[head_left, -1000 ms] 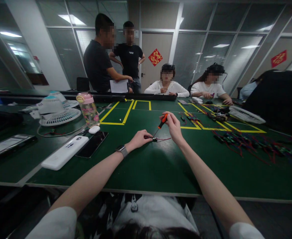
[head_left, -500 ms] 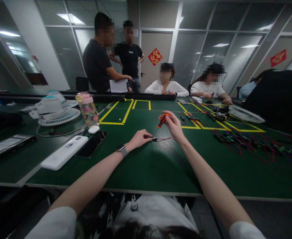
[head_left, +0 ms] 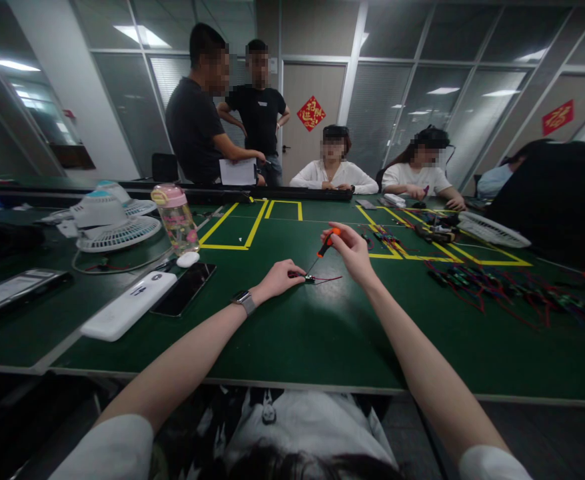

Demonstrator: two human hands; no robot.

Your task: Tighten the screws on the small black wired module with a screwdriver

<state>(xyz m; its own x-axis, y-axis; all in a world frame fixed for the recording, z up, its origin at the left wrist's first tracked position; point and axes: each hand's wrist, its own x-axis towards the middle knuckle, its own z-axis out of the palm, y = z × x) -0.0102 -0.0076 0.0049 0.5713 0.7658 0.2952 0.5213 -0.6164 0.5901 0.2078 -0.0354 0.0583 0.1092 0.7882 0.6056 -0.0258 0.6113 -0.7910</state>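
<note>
My right hand (head_left: 353, 252) is closed around the orange and black handle of a screwdriver (head_left: 325, 245), which slants down to the left. Its thin shaft reaches a small circuit board with wires (head_left: 310, 279) on the green table (head_left: 292, 333). Whether the tip sits in a screw is too small to tell. My left hand (head_left: 283, 277), with a watch on the wrist, pinches the left end of this board and holds it against the tabletop. Dark red wires trail from the board to the right.
Left of my hands lie a black phone (head_left: 184, 289), a white power bank (head_left: 129, 307), an earbud case (head_left: 188, 260), a bottle (head_left: 176, 220) and a fan (head_left: 117, 233). Many wired boards (head_left: 502, 287) are heaped at the right. Yellow tape (head_left: 247, 248) marks the table; co-workers are across it.
The screwdriver handle and the fingers of my right hand have turned slightly. My left hand and the board have stayed in place.
</note>
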